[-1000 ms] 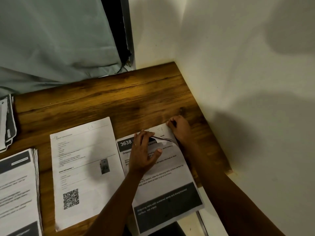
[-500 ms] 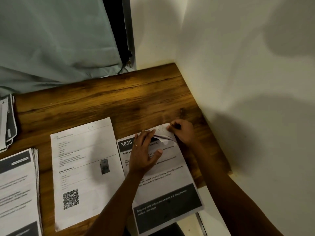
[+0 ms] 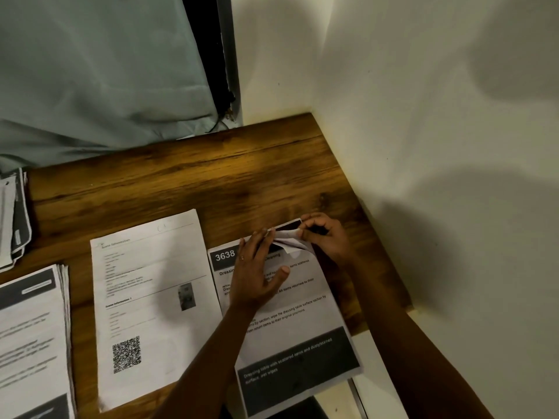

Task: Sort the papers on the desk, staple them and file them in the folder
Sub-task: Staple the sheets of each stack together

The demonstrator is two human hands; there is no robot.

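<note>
A printed sheet headed "3638" [image 3: 290,322] lies on the wooden desk [image 3: 193,182], its lower end hanging over the front edge. My left hand [image 3: 257,273] rests flat on its upper part with fingers spread. My right hand [image 3: 323,237] pinches the sheet's top right corner [image 3: 290,240], which is folded back and curled up, showing a dark strip beneath. A second sheet with a QR code [image 3: 151,297] lies flat to the left. No stapler or folder is in view.
A thick pile of printed papers [image 3: 33,337] sits at the left edge, with another dark-edged bundle [image 3: 15,216] behind it. A white wall [image 3: 423,146] borders the desk on the right; a grey curtain [image 3: 90,71] hangs behind. Bare wood lies beyond the sheets.
My right hand has peeled the top right corner of the "3638" sheet further back, curling it more and uncovering a dark strip. My left hand stays pressed on the sheet.
</note>
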